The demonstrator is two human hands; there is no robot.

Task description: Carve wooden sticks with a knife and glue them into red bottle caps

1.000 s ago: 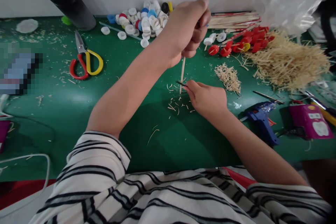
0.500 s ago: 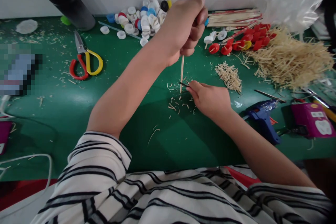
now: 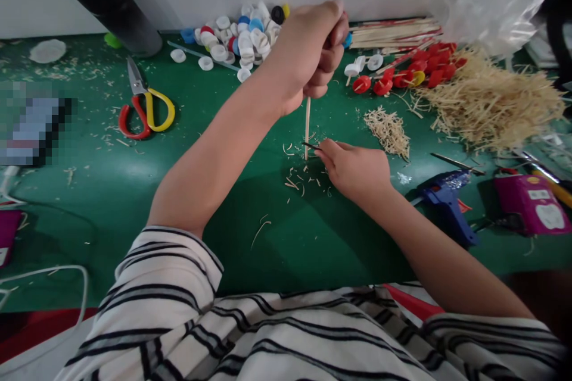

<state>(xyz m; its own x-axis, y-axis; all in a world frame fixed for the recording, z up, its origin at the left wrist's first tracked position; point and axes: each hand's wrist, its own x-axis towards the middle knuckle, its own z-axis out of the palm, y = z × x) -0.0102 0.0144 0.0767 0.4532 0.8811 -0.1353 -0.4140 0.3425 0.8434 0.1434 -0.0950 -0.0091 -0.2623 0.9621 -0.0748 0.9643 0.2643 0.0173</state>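
Wooden stick (image 3: 307,122), one, pale and slim, set near upright below the left grip (image 3: 313,53), its upper part hidden inside the fist, its lower part showing beneath the little finger and running down towards the green worktop (image 3: 277,262); whether the tip touches the surface cannot be told. Left grip: fingers curled fully closed round the stick, knuckles turned to the right side of the view. Right grip (image 3: 357,169): closed, thumb and forefinger pinching a thin dark blade (image 3: 311,146), which points left and crosses the stick close to its lower end; the fingertips are just beside the stick, apart from it. Loose shavings (image 3: 292,181), curled, scattered about the foot of the stick. Small heap of shavings (image 3: 388,131), beyond the right grip and to its right. Large heap of shavings (image 3: 496,104), straw-coloured, farther right. Red caps (image 3: 433,65), several, grouped beside the large heap, some with sticks through them. Bundle of sticks (image 3: 393,34), pale and red, lying along the wall, right of the left grip. Bottle caps (image 3: 248,41), mostly white, some blue, piled behind the left forearm. Scissors (image 3: 149,112), one pair, red and yellow handles, lying left of that forearm. Glue gun (image 3: 449,199), blue, on its side near the right forearm, with a purple box (image 3: 521,193) to its right
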